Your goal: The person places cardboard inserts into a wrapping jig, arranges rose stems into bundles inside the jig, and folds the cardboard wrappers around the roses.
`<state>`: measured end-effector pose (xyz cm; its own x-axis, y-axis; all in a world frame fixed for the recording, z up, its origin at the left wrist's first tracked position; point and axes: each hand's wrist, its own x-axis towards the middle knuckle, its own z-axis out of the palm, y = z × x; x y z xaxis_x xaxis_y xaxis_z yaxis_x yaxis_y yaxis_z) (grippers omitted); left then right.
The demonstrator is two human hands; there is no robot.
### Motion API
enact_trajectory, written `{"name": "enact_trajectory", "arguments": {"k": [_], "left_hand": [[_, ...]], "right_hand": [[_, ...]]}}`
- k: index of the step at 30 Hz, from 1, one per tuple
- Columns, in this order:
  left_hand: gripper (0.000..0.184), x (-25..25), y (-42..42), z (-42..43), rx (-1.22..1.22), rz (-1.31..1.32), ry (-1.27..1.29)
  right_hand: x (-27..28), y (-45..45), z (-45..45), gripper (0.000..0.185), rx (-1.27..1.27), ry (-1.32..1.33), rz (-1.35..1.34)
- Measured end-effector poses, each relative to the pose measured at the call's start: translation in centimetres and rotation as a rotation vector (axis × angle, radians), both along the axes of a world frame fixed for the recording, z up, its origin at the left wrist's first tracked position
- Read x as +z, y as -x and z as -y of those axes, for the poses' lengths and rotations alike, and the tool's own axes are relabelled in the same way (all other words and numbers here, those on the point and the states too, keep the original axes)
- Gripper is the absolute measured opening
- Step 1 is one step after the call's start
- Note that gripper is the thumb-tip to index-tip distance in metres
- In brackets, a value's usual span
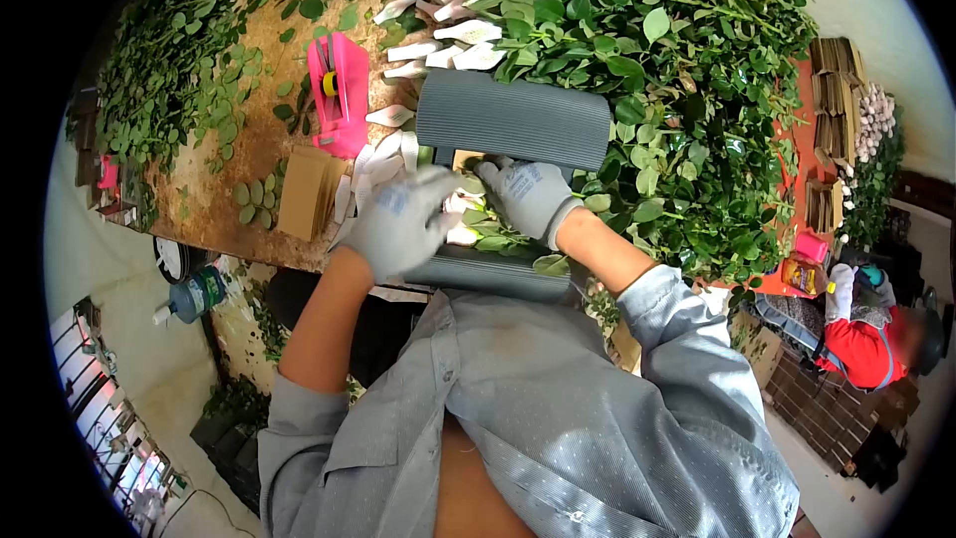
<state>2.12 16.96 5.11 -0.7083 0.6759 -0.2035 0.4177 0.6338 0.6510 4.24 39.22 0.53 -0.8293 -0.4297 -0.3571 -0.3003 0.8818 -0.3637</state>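
My left hand [400, 225], in a grey glove, is over the left side of the ribbed dark grey stand, thumb and fingers apart around pale flower buds [462, 235]. I see nothing gripped in it. My right hand [528, 197], gloved too, is between the ribbed upper pad [513, 120] and lower pad [493, 272]. Its fingers are curled at a small piece of brown cardboard [465, 158]; what they hold is hidden. Leafy stems [498, 237] lie under that hand, running right from the buds.
A pink tape dispenser [344, 95] stands left of the pads, near stacked cardboard sheets [307, 193]. White-sleeved buds [468, 32] and a big heap of leafy stems [677, 100] cover the far and right side. A person in red [864, 349] is at far right.
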Motion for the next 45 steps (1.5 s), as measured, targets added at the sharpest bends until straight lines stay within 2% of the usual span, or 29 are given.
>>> {"name": "enact_trajectory", "arguments": {"k": [1, 3, 6, 8, 13, 16, 18, 21, 24, 25, 28, 30, 36, 40, 41, 42, 43, 45], "left_hand": [[0.031, -0.9, 1.0, -0.1, -0.011, -0.138, 0.072], [0.029, -1.3, 1.6, -0.5, 0.040, -0.088, 0.222], [0.022, -4.0, 2.3, -1.0, -0.026, -0.067, 0.287], [0.018, -5.0, 2.4, -0.8, -0.015, -0.089, 0.274], [0.016, -4.7, 2.8, 0.2, -0.018, -0.149, 0.316], [0.017, -5.5, 3.1, 1.8, 0.046, -0.219, 0.243], [0.021, -5.0, 3.5, 2.7, 0.184, -0.197, 0.426], [0.029, 0.0, 2.9, 3.0, 0.193, -0.158, 0.510], [0.044, 2.6, 0.4, 2.3, -0.066, -0.113, 0.183], [0.052, 2.6, -0.9, 1.7, -0.167, -0.049, 0.160], [0.059, 2.3, -3.8, 0.1, -0.242, -0.068, 0.175], [0.066, 0.8, -4.6, -0.4, -0.291, -0.130, 0.297], [0.071, 1.2, -3.3, -1.1, -0.355, -0.090, 0.391], [0.073, 0.0, -3.2, -1.0, -0.382, -0.115, 0.410], [0.072, -0.6, -3.2, -0.8, -0.379, -0.101, 0.388], [0.072, -0.7, -3.1, -0.6, -0.384, -0.073, 0.398], [0.071, -0.6, -3.0, -0.8, -0.388, -0.044, 0.408], [0.072, 1.3, -2.5, -1.7, -0.396, 0.045, 0.520]], "right_hand": [[0.0, 0.1, -0.1, 0.029, 0.007, 0.027, -0.006], [-0.6, 0.4, -0.2, 0.028, 0.031, 0.023, -0.055], [-0.8, 0.6, -0.5, 0.027, 0.048, 0.015, -0.065], [-0.9, 0.6, -0.4, 0.027, 0.044, 0.013, -0.029], [-1.4, 0.3, 0.1, 0.026, 0.043, -0.072, -0.133], [-0.9, 0.3, 0.2, 0.025, 0.070, -0.100, -0.201], [-1.6, 0.0, -0.1, 0.026, 0.085, -0.073, -0.203], [-1.8, -0.5, 0.1, 0.030, 0.103, -0.056, -0.186], [-1.4, -0.7, 0.8, 0.035, 0.114, -0.105, -0.130], [-1.2, -0.6, 0.9, 0.036, 0.120, -0.149, -0.096], [-0.6, -0.5, 1.4, 0.033, 0.072, -0.112, -0.011], [-1.3, -0.7, 1.3, 0.034, 0.059, -0.083, -0.037], [-1.7, -0.3, 0.8, 0.024, 0.045, 0.002, -0.097], [-1.0, -0.5, 0.7, 0.026, 0.021, 0.028, 0.009], [-2.0, -1.0, 0.7, 0.029, 0.011, 0.050, -0.066], [-0.4, -1.3, 0.9, 0.032, -0.003, 0.013, -0.045], [2.0, -2.0, 1.0, 0.035, -0.018, 0.027, -0.134], [5.7, -1.8, 1.0, 0.032, -0.024, 0.086, -0.160]]}}
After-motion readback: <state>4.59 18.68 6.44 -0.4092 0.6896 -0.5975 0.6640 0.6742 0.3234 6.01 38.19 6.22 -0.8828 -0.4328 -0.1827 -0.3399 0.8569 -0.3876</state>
